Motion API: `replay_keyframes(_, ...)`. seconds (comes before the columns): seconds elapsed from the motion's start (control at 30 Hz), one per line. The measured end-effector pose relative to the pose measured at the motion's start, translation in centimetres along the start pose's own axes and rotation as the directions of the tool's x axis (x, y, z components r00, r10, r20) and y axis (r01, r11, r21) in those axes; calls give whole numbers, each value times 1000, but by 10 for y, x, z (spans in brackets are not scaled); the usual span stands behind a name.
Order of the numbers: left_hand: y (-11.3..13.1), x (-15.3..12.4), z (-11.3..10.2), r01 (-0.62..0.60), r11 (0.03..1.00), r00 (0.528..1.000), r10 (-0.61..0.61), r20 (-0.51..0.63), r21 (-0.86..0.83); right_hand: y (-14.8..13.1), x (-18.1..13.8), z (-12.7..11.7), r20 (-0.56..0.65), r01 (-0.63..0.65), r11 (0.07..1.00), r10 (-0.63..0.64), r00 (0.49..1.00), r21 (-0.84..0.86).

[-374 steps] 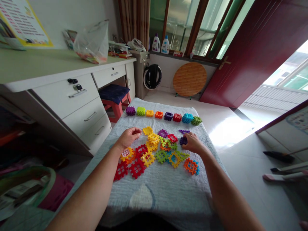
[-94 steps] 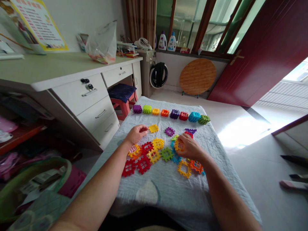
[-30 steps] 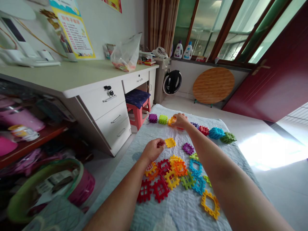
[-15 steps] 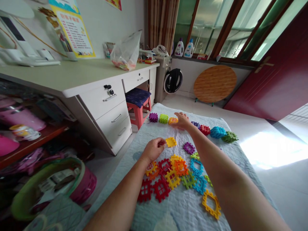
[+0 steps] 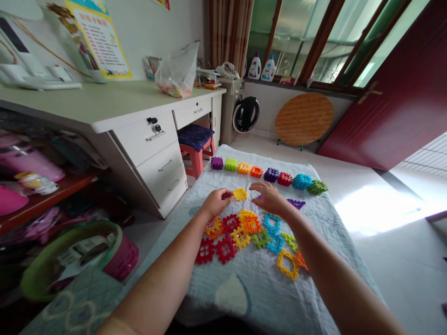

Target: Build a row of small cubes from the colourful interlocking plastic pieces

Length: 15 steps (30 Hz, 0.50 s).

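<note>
The thumb and fingers of my left hand point(image 5: 217, 203) pinch the left edge of a yellow interlocking tile point(image 5: 240, 194), which lies flat at cloth level. Across from it, my right hand point(image 5: 268, 197) hovers with its fingers apart and curved, holding nothing I can see. It mostly covers a purple tile point(image 5: 260, 197). A purple triangular tile point(image 5: 296, 204) is to the right of that hand. Nearer me lie loose notched tiles, among them a red tile point(image 5: 226, 249), a yellow tile point(image 5: 240, 237), a green tile point(image 5: 260, 238) and a blue tile point(image 5: 272, 223).
Along the cloth's far side stands a row of assembled blocks, from a purple cube point(image 5: 217, 163) to a green block point(image 5: 317, 187). At left are a white desk point(image 5: 155, 139) and a stool point(image 5: 196, 139). A round wooden tabletop point(image 5: 304, 118) leans against the wall.
My right hand has drawn back from the far row towards me, uncovering an orange cube there. My left hand stays at the yellow tile. The view has shifted slightly.
</note>
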State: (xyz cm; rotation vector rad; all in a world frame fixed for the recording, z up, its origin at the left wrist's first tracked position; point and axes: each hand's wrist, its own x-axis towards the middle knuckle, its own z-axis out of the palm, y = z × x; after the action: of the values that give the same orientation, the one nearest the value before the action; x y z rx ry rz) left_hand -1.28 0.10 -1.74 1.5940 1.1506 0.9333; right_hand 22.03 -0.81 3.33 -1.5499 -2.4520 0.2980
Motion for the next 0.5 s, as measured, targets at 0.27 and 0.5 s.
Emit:
replay_keyframes(0.27,10,0,-12,138,947,989,-149,-14,-289,-28,24,31,115,0,991,15,993,-131)
replay_keyframes(0.5,11,1,-11,130,958,991,-133,5,-257,-30,0,8,125,-75,996,68,990,52)
